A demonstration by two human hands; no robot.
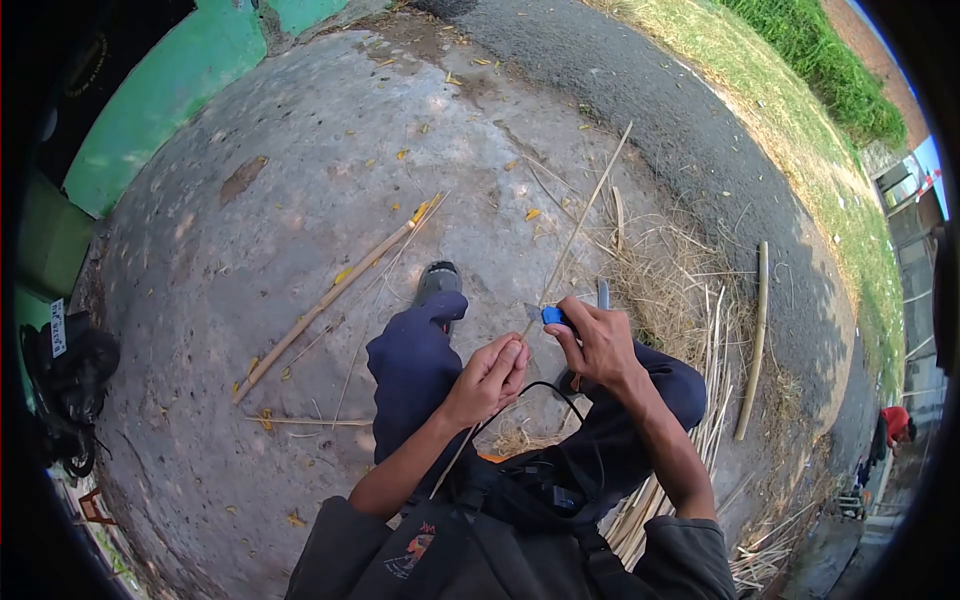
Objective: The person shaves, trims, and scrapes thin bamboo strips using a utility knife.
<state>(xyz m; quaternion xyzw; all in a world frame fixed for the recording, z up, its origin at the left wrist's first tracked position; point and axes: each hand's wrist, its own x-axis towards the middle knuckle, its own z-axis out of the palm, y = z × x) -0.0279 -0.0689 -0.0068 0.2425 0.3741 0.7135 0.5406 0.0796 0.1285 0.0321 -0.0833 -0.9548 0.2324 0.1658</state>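
Observation:
My left hand (pixel 488 380) is closed around a long, thin bamboo strip (pixel 590 205) in front of my lap. The strip slants from my waist, through the fingers, to far out over the ground. My right hand (pixel 603 345) grips a blue utility knife (pixel 554 316), its blade lying at the strip just beyond my left fingertips. Whether the edge bites into the strip is too small to tell. A grey metal end of the knife sticks up behind the right knuckles.
A bamboo pole (pixel 330 297) lies at left, another (pixel 755 340) at right. Curly shavings (pixel 660 290) and split strips (pixel 718 385) heap beside my right leg. A motorcycle (pixel 75 370) stands by the green wall (pixel 160 110). Far right, a person in red (pixel 893 425) bends over.

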